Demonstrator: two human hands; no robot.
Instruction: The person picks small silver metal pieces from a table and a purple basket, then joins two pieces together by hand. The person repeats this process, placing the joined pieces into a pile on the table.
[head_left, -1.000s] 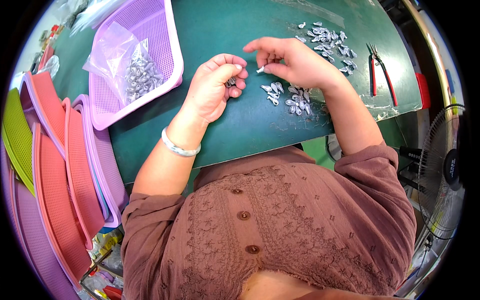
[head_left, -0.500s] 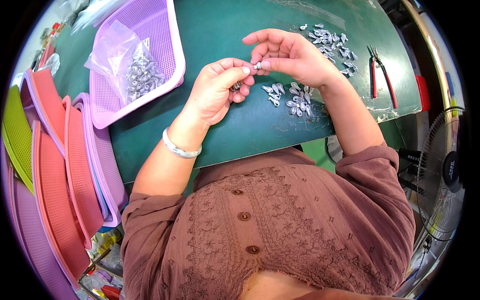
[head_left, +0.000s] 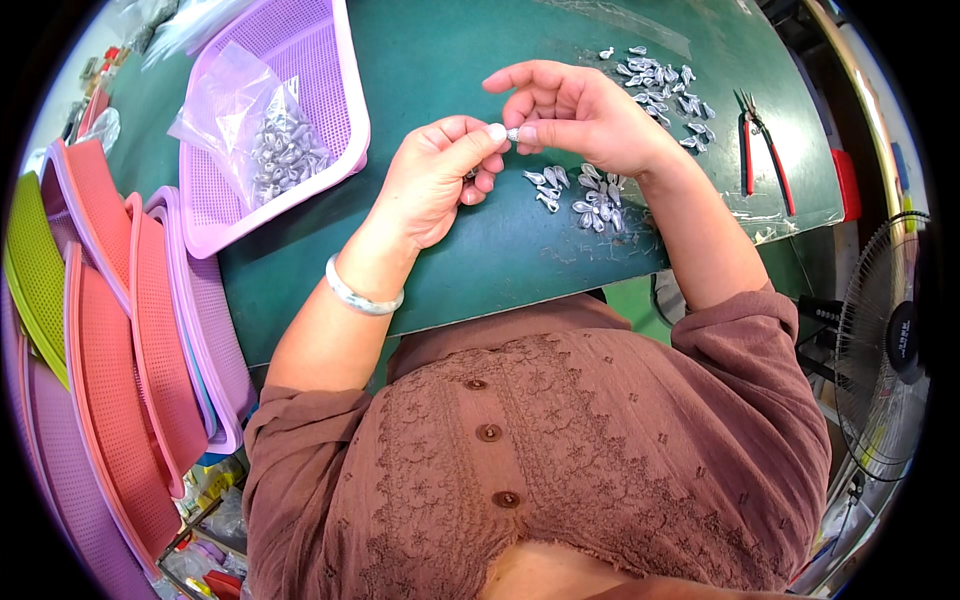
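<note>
Over the green table [head_left: 470, 250] my left hand [head_left: 435, 175] and my right hand [head_left: 575, 110] meet, fingertips pinched together on one small silver metal piece [head_left: 512, 133]. My left hand also seems to keep a few more pieces in its curled fingers. Just below my right hand lies a small heap of the same silver pieces [head_left: 585, 195]. A bigger scatter of them [head_left: 665, 85] lies farther back to the right. A silver bangle [head_left: 362, 295] sits on my left wrist.
A purple mesh tray [head_left: 300, 60] at the back left holds a clear plastic bag of silver pieces [head_left: 265, 140]. Red-handled pliers [head_left: 765, 150] lie at the right. Stacked pink, green and purple trays [head_left: 120, 350] stand on edge at my left. A fan [head_left: 885, 350] stands at the right.
My right hand rose from the table with a silver piece and came to my left hand; both now pinch it between their fingertips.
</note>
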